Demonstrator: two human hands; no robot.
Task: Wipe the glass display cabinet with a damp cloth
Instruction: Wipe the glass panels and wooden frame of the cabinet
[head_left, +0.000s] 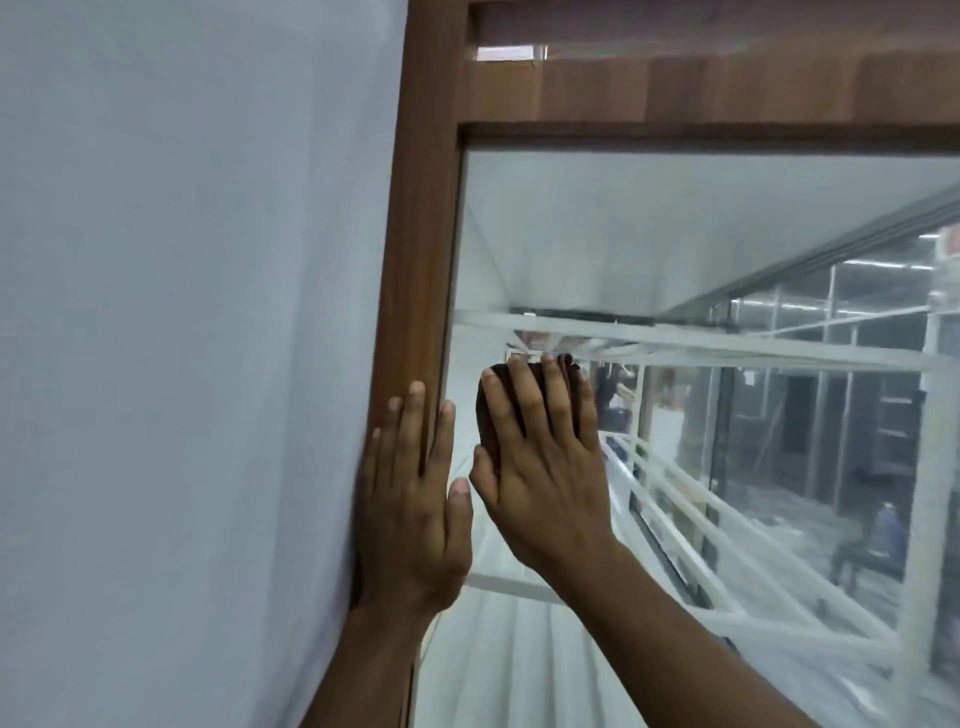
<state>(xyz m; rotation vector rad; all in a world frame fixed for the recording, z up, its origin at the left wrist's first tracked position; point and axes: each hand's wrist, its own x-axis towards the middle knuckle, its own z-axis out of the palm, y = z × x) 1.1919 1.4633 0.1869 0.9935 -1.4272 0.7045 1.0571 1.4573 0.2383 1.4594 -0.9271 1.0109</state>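
The display cabinet has a brown wooden frame (415, 260) and a large glass pane (649, 249). My right hand (540, 457) lies flat with straight, spread fingers and presses a dark brown cloth (488, 410) against the glass near the pane's left edge. Most of the cloth is hidden under the palm. My left hand (410, 514) rests flat on the wooden upright of the frame, fingers straight and pointing up, thumb at the glass edge.
A pale grey wall (182, 312) fills the left side. A wooden top rail (727, 88) runs above the pane. Through the glass I see white shelf rails (727, 348) and reflections of a room.
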